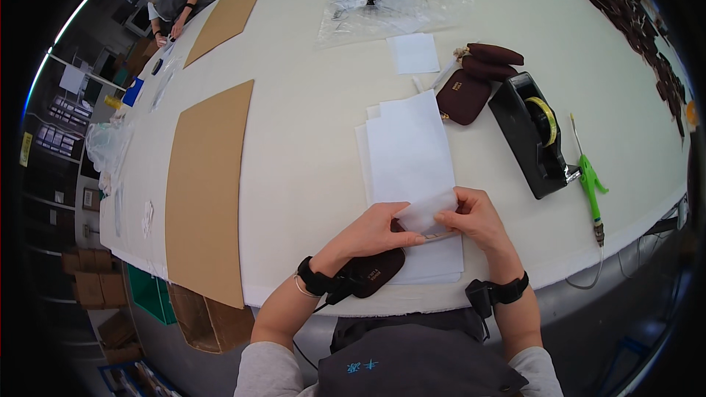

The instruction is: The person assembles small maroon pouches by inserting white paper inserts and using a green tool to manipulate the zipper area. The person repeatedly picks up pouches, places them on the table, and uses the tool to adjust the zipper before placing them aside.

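Observation:
My left hand (379, 230) and my right hand (476, 220) pinch a thin white paper sheet (428, 211) between thumbs and fingers, close to the near table edge. Its near edge is bent up, and a narrow pale strip shows between the hands; I cannot make out what it is. Beneath lies a stack of white paper (408, 140). By my left wrist rests a dark maroon pouch (381, 273) with small gold print, partly covered by the wrist. More maroon pouches (466, 97) lie beyond the stack to the right, one with a cord.
Right of the pouches stands a black tape dispenser (517, 143) with yellow tape, then a green air gun (590, 180) on a hose. Cardboard sheets (208, 184) lie left. A clear plastic bag (397, 7) and a white paper square (414, 54) lie farther back. Another person (174, 0) works far left.

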Demonstrator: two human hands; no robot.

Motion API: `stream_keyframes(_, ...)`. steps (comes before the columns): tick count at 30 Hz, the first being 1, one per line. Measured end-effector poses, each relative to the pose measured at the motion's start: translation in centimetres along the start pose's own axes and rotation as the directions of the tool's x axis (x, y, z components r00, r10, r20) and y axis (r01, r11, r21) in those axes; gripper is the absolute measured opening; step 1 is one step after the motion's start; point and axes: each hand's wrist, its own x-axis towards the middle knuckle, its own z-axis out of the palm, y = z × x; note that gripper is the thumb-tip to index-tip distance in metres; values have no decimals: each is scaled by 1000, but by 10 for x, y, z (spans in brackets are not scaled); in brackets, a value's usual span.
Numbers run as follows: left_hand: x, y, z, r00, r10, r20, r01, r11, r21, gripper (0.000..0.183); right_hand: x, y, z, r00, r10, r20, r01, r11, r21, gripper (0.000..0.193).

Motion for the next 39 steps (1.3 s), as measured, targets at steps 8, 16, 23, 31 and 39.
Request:
stream_keyframes(8, 2, -3, -5, 984, -178, 27, 179, 982, -59, 30, -1, -4, 4, 999, -41, -30, 40, 999, -27, 13)
stream_keyframes(16, 2, -2, -3, 988, -156, -15, 155, 985, -77, 27, 0, 0, 2, 999, -14, -37, 14, 1000, -10, 10)
stream_keyframes(23, 2, 1, -5, 979, -201, -20, 200, 978, -61, 27, -2, -6, -3, 999, -21, -41, 20, 999, -33, 11)
stream_keyframes(31, 4, 8, -8, 957, -291, 4, 291, 957, 3, 27, -3, -5, -7, 998, -2, -64, -1, 999, -50, 14)
stream_keyframes(39, 2, -4, -3, 983, -179, -29, 175, 978, -109, 28, -5, -16, -11, 995, 26, -95, -34, 995, -91, 14)
